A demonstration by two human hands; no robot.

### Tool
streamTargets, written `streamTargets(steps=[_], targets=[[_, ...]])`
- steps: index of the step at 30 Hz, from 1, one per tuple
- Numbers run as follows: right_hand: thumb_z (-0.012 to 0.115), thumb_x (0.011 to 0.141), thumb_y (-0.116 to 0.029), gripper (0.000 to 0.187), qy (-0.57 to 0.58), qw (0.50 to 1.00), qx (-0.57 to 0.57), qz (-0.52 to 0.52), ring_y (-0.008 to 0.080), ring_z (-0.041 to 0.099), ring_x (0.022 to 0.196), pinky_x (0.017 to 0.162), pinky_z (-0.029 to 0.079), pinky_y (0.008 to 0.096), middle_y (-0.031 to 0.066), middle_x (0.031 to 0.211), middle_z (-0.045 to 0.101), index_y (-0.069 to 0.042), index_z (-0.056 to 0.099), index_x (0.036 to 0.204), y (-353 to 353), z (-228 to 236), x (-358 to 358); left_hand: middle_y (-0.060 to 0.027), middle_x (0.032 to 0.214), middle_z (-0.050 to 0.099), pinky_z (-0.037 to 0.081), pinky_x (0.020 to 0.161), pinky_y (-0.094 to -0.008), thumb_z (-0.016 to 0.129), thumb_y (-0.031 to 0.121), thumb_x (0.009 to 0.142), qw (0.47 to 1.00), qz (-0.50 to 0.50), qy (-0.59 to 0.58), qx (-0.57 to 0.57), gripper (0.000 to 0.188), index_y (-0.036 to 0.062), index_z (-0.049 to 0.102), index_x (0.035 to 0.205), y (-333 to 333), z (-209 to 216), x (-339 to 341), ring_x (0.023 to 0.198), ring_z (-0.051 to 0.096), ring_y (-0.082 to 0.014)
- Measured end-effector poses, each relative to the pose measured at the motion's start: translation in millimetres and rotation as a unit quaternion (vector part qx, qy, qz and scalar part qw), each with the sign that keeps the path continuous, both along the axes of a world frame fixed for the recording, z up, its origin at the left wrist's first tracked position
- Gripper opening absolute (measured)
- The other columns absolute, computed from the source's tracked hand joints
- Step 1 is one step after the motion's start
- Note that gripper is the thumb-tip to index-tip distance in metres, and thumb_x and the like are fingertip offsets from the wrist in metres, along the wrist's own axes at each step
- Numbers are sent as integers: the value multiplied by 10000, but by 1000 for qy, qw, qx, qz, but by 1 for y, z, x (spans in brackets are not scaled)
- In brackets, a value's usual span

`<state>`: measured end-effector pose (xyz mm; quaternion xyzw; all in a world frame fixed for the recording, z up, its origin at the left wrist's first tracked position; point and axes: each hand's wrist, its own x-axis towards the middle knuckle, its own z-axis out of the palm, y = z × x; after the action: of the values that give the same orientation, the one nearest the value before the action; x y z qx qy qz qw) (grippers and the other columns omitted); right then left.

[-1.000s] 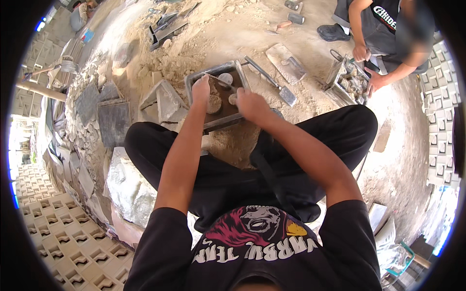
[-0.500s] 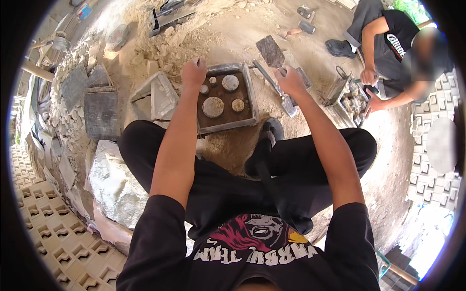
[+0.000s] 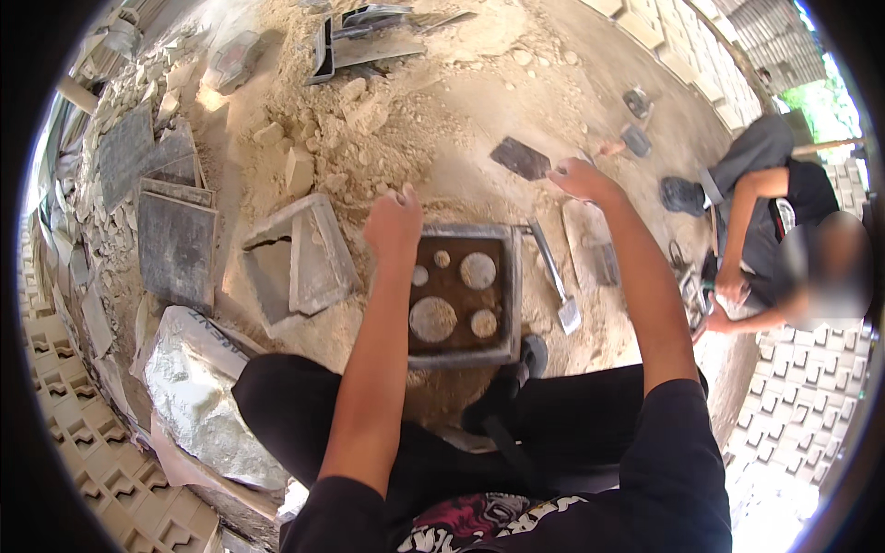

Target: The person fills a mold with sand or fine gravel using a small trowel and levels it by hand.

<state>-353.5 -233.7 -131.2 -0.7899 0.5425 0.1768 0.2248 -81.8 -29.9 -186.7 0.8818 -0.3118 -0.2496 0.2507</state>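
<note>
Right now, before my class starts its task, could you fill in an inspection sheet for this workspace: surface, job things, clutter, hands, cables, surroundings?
Surface: sandy ground, dusty, strewn with lumps.
Job things: square frame holding dark fill and five round pieces; trowel held above the ground.
Clutter: flat slabs at left; a spatula right of the frame.
Hands: left hand curled, contents hidden; right hand grips the trowel.
Cables: nothing seen.
Surroundings: another person sits at right; pale blocks at lower left.

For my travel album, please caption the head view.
Trowel in the right hand, five round pieces in a grey frame.
</note>
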Motion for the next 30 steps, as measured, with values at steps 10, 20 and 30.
streamTargets(steps=[10, 20, 30], targets=[[458, 987, -378, 450, -141, 983, -101, 65, 495, 622, 886, 811, 488, 540, 331, 931, 640, 37, 625, 933, -46, -137, 117, -148, 1014, 664, 494, 832, -485, 464, 384, 983, 997, -42, -61, 1, 416, 29, 675, 933, 0, -3, -4, 997, 617, -337], [455, 974, -310, 407, -208, 975, -65, -45, 454, 644, 982, 861, 518, 504, 292, 1026, 668, 44, 638, 1058, -62, -147, 223, -152, 976, 665, 490, 836, -491, 463, 352, 974, 994, -31, -103, 5, 396, 33, 679, 885, -2, -9, -7, 966, 623, -354], [482, 972, -367, 413, -215, 968, -129, -10, 484, 644, 873, 789, 511, 550, 315, 878, 657, 27, 589, 1038, -7, -98, 127, -193, 888, 669, 511, 772, -503, 464, 330, 966, 988, -42, -142, -30, 407, 16, 681, 822, 0, -15, -10, 877, 638, -387]])
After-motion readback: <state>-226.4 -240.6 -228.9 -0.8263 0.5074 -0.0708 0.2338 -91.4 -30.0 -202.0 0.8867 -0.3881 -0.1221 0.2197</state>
